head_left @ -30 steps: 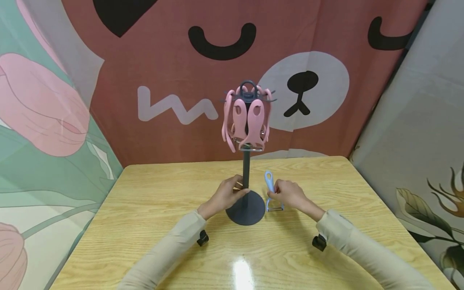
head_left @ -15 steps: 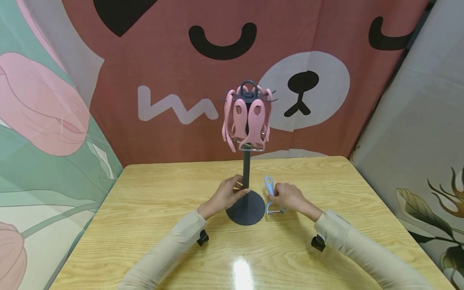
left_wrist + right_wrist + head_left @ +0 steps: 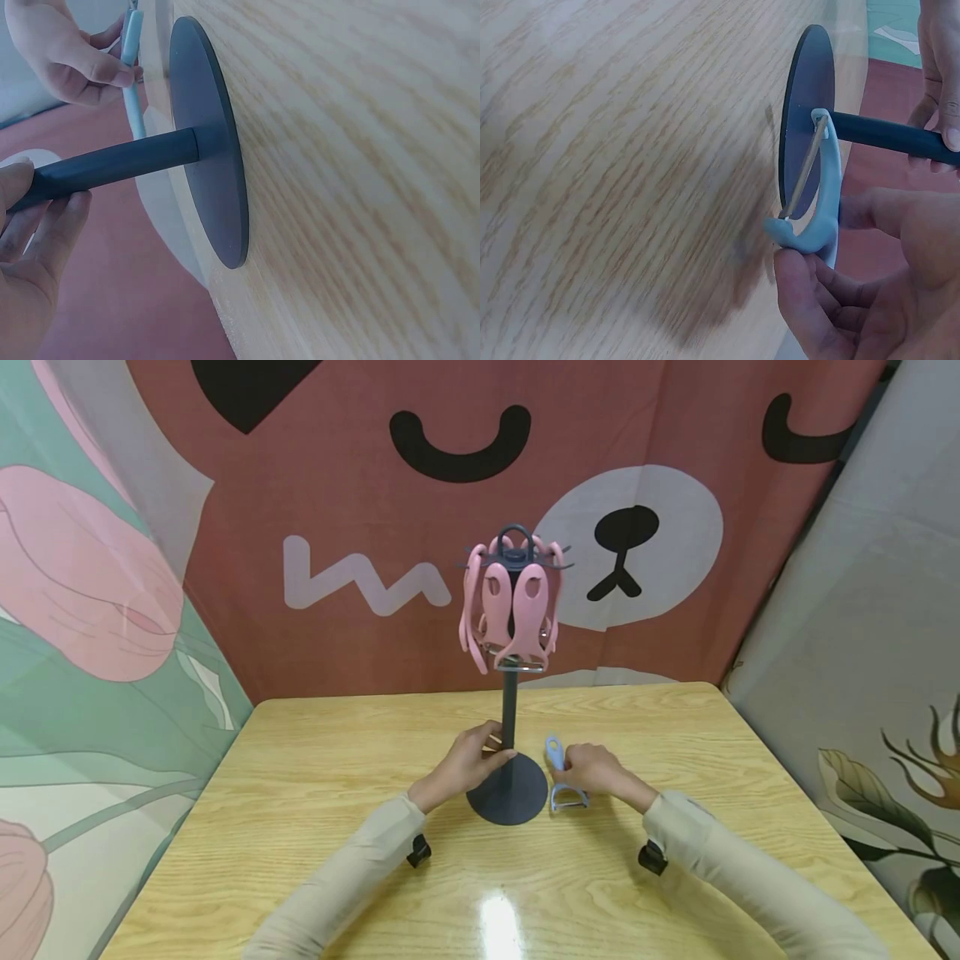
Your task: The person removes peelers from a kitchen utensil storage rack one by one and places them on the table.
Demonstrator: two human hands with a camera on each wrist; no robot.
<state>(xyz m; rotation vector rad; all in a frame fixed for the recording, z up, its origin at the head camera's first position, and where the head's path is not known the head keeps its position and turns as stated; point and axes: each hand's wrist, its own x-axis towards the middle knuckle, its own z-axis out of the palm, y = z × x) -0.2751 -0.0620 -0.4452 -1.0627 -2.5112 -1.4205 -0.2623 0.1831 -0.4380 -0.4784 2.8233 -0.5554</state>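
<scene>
A dark grey stand with a round base and an upright pole stands on the table. My left hand grips the pole low down, just above the base. To the right of the base, my right hand pinches a light-blue peeler by its handle. In the right wrist view, the blue peeler has its metal blade toward the table, with the stand's base behind. Several pink peelers hang from the stand's top hooks by the holes in their handles.
The light wood table has a back edge close to a hanging cloth printed with a bear's face. More printed cloths hang at the left and right. A black wrist camera sits under each sleeve.
My right hand and the blue peeler have moved slightly toward me, and the peeler's blade end appears lower in view. My left hand stays on the pole, and the stand has not moved.
</scene>
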